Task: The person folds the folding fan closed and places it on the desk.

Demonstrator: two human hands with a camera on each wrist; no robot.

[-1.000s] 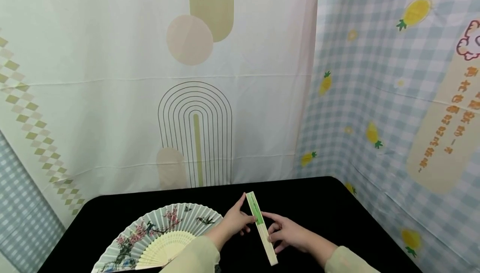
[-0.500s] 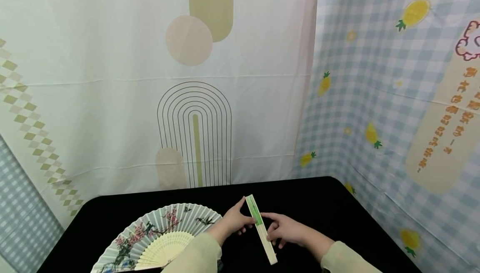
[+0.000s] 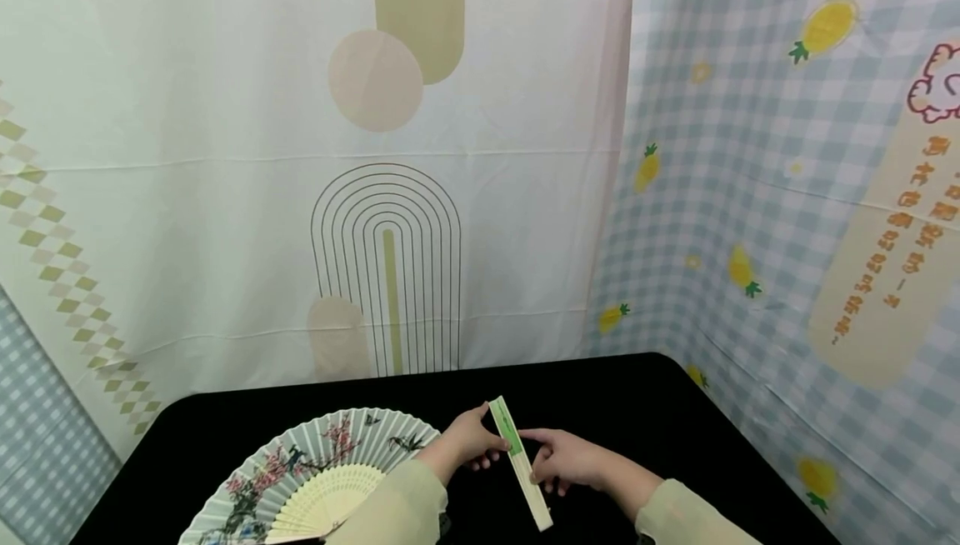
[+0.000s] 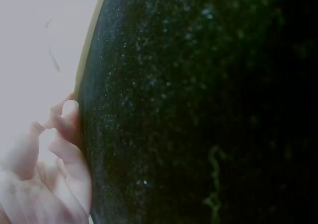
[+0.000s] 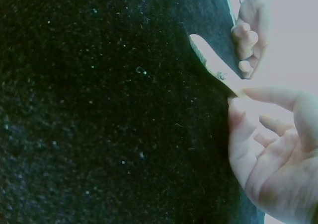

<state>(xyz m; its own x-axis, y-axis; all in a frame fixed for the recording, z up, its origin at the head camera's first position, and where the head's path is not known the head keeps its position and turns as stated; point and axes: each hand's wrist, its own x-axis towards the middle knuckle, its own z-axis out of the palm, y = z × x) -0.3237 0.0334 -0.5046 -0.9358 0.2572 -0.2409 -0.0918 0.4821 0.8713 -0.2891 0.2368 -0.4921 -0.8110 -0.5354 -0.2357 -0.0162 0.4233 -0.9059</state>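
A folded hand fan (image 3: 536, 502), pale ribs with a green painted end, slants between both hands over the black table in the head view. My left hand (image 3: 470, 438) holds its green far end, thumb across the face and index finger along the edge. From the other side my right hand (image 3: 568, 455) pinches the ribs near the middle, index finger stretched toward the green part. In the right wrist view the folded fan (image 5: 211, 60) sticks out past the right thumb, its narrow end pointing away. The left wrist view is washed out around the left hand (image 4: 59, 169).
A spread fan (image 3: 322, 495) with painted blossoms lies on the left of the black table (image 3: 622, 395), partly behind the left sleeve (image 3: 397, 507). A pale curtain (image 3: 525, 237) hangs behind the table; a checked one (image 3: 675, 278) with pineapples hangs on the right.
The green end of the folded fan has dipped slightly toward me, and both hands have moved down a little with it. Both hands keep their hold; the spread fan lies as before.
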